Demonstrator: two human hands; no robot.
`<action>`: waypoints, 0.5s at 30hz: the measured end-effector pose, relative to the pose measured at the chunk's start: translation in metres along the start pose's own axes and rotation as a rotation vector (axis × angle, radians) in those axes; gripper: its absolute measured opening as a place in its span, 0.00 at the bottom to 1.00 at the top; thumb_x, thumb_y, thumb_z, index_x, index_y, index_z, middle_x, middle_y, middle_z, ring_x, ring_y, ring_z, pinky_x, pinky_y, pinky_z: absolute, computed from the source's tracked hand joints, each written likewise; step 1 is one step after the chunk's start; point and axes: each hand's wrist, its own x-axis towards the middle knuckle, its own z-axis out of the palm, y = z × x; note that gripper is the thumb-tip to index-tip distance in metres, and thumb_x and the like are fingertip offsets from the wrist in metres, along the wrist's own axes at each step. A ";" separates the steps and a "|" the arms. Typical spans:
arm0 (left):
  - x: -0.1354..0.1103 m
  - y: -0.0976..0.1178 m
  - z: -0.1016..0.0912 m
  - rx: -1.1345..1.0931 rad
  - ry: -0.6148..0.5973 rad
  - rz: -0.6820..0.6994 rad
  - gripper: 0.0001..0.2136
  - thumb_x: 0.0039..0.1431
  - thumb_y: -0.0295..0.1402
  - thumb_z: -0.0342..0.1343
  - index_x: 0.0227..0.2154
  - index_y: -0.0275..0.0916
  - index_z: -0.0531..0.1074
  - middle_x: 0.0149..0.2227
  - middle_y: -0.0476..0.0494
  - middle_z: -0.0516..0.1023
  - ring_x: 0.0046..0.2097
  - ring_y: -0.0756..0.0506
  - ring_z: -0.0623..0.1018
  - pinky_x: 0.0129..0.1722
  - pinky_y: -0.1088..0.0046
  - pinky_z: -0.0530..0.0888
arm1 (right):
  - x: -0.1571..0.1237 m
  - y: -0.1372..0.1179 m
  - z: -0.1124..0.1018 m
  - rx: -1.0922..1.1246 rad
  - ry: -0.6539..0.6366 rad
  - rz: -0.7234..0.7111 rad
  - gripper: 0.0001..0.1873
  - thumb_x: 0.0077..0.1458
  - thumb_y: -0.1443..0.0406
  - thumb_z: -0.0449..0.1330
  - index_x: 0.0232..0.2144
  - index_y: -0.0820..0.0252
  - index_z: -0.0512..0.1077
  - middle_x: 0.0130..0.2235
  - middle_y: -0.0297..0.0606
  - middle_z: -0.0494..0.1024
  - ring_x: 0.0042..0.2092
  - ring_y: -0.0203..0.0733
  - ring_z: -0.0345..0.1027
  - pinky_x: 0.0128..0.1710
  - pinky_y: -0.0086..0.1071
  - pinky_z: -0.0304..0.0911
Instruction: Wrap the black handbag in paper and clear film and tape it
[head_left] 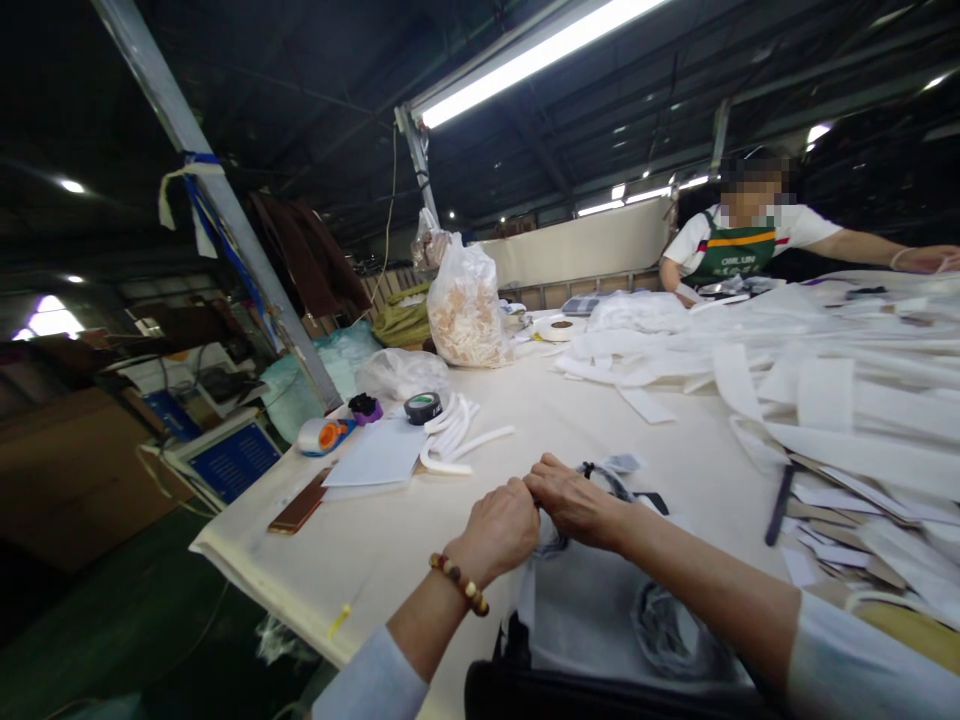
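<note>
My left hand (499,530), with a beaded bracelet on its wrist, is closed in a fist. Against it presses my right hand (576,502), whose fingers are curled in too. Whatever they grip is hidden behind the knuckles. Just under and beside them lies a bundle in clear plastic (553,540), partly covered by the right hand. A dark cord or strap (611,480) shows beyond the right wrist. Below the forearms is a black bag (555,690) with a white sheet (577,610) over it, and a coil in clear wrapping (667,630) lies on that sheet.
Left on the table (420,520) are a brown flat case (304,502), white sheets (375,455), black tape (424,407), a tape dispenser (324,436) and white tubing (457,440). White strips (825,400) pile up right, near a co-worker (739,245). A filled plastic bag (466,310) stands behind.
</note>
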 end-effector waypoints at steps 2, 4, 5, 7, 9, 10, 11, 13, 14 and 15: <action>-0.001 0.001 0.005 0.004 0.016 0.010 0.14 0.58 0.28 0.41 0.44 0.30 0.64 0.39 0.32 0.73 0.43 0.41 0.74 0.41 0.69 0.68 | -0.001 0.001 -0.001 0.019 -0.006 -0.002 0.10 0.51 0.79 0.51 0.31 0.67 0.71 0.32 0.43 0.73 0.36 0.41 0.62 0.46 0.34 0.55; -0.001 -0.001 0.010 0.010 0.020 0.017 0.13 0.57 0.26 0.42 0.44 0.30 0.64 0.39 0.32 0.73 0.43 0.42 0.74 0.40 0.70 0.69 | -0.004 0.003 -0.007 0.049 0.010 0.032 0.09 0.50 0.76 0.54 0.34 0.65 0.71 0.36 0.42 0.73 0.40 0.41 0.63 0.46 0.33 0.55; 0.000 -0.002 0.012 0.014 0.017 0.022 0.13 0.57 0.26 0.42 0.44 0.30 0.64 0.38 0.32 0.73 0.43 0.42 0.74 0.39 0.70 0.69 | -0.007 0.004 -0.012 0.065 0.031 0.067 0.10 0.50 0.75 0.56 0.37 0.64 0.70 0.39 0.43 0.73 0.43 0.41 0.63 0.46 0.32 0.56; 0.001 -0.005 0.015 0.024 0.005 0.036 0.13 0.56 0.25 0.42 0.42 0.30 0.66 0.38 0.32 0.74 0.42 0.42 0.74 0.39 0.71 0.69 | -0.013 0.004 -0.023 0.092 0.087 0.180 0.14 0.51 0.71 0.57 0.43 0.64 0.68 0.45 0.46 0.71 0.45 0.42 0.63 0.45 0.32 0.57; 0.002 -0.006 0.016 0.038 -0.009 0.054 0.12 0.54 0.24 0.43 0.39 0.31 0.68 0.38 0.31 0.74 0.42 0.41 0.74 0.40 0.70 0.69 | -0.021 -0.001 -0.033 0.108 0.126 0.297 0.12 0.55 0.69 0.52 0.41 0.66 0.69 0.43 0.48 0.72 0.42 0.43 0.66 0.41 0.33 0.59; 0.002 -0.006 0.016 0.045 -0.015 0.061 0.12 0.54 0.23 0.43 0.38 0.30 0.69 0.38 0.31 0.74 0.42 0.40 0.74 0.40 0.69 0.68 | -0.025 -0.006 -0.035 0.118 0.124 0.332 0.11 0.56 0.69 0.50 0.38 0.66 0.70 0.40 0.48 0.73 0.39 0.43 0.67 0.39 0.33 0.60; 0.001 -0.006 0.016 0.053 -0.020 0.067 0.12 0.54 0.23 0.42 0.37 0.30 0.69 0.38 0.30 0.74 0.43 0.40 0.74 0.41 0.69 0.68 | -0.029 -0.013 -0.035 0.128 0.108 0.346 0.12 0.57 0.69 0.49 0.34 0.65 0.72 0.36 0.46 0.74 0.37 0.42 0.68 0.37 0.32 0.60; -0.001 -0.004 0.014 0.069 -0.023 0.069 0.13 0.54 0.23 0.41 0.38 0.30 0.69 0.40 0.29 0.74 0.44 0.39 0.73 0.42 0.66 0.68 | -0.034 -0.030 -0.028 0.148 0.064 0.332 0.12 0.55 0.70 0.49 0.29 0.63 0.72 0.33 0.42 0.75 0.35 0.40 0.69 0.36 0.29 0.60; -0.003 -0.004 0.013 0.076 -0.023 0.067 0.14 0.55 0.23 0.40 0.38 0.30 0.69 0.41 0.29 0.73 0.44 0.38 0.73 0.42 0.65 0.68 | -0.036 -0.039 -0.023 0.151 0.049 0.328 0.11 0.54 0.71 0.49 0.29 0.63 0.72 0.33 0.42 0.75 0.35 0.40 0.69 0.35 0.28 0.60; -0.005 -0.003 0.012 0.082 -0.022 0.063 0.14 0.56 0.23 0.40 0.39 0.30 0.69 0.41 0.28 0.73 0.45 0.38 0.73 0.42 0.64 0.69 | -0.038 -0.047 -0.017 0.147 0.046 0.338 0.12 0.52 0.73 0.49 0.30 0.63 0.72 0.35 0.43 0.75 0.36 0.40 0.69 0.36 0.28 0.60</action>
